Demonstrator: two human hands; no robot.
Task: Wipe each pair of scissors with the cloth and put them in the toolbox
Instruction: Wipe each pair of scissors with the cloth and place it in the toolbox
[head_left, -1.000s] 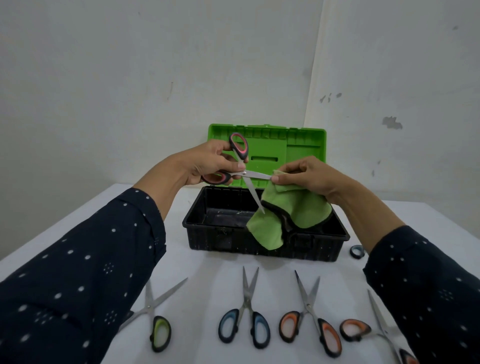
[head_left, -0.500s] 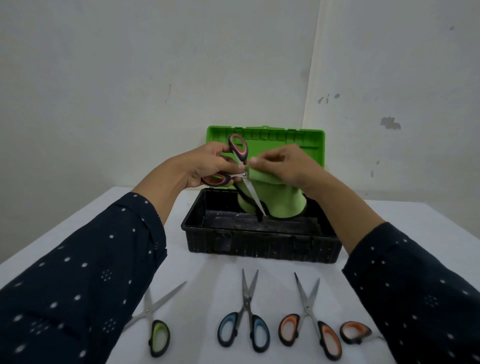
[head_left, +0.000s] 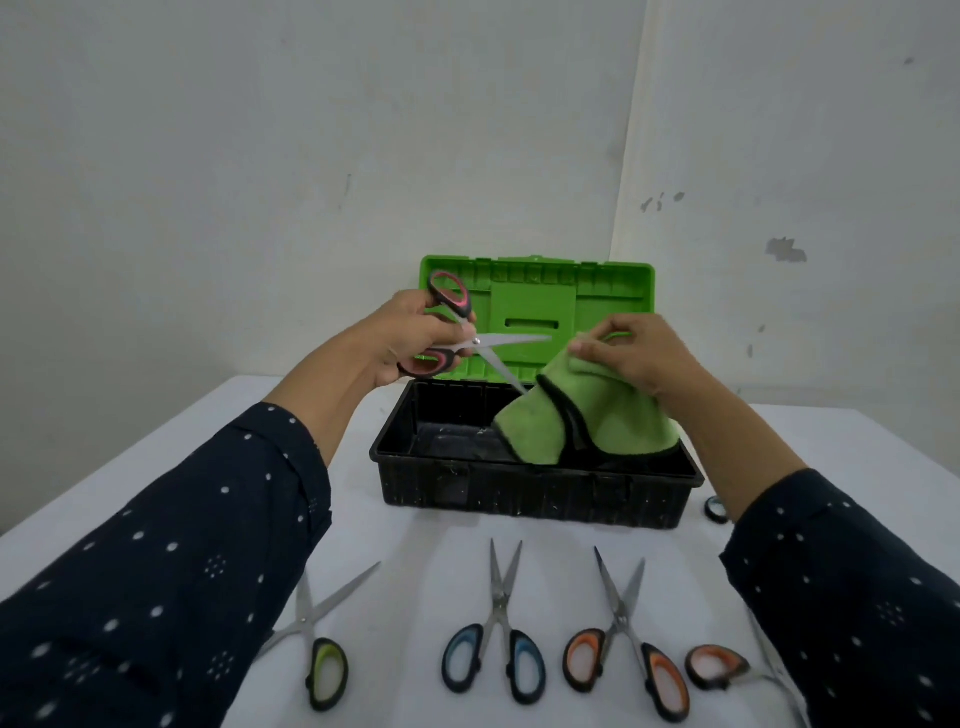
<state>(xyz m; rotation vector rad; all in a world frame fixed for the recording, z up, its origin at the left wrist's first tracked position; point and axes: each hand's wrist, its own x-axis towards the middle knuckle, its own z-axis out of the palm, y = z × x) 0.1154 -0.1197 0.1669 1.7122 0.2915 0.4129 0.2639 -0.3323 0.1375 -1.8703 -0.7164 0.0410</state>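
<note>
Cloth (head_left: 597, 410) slid off open-bladed scissors (head_left: 475, 340) gripped by left hand (head_left: 410, 332); right hand (head_left: 634, 353) pinches it.

The left grip (head_left: 410, 338) is holding red-and-black-handled scissors (head_left: 478, 341); the right grip (head_left: 634, 353) is clutching a lime-green, black-edged cloth (head_left: 597, 415). Beneath both, the toolbox (head_left: 519, 499) is showing black under a green lid (head_left: 613, 296).
</note>
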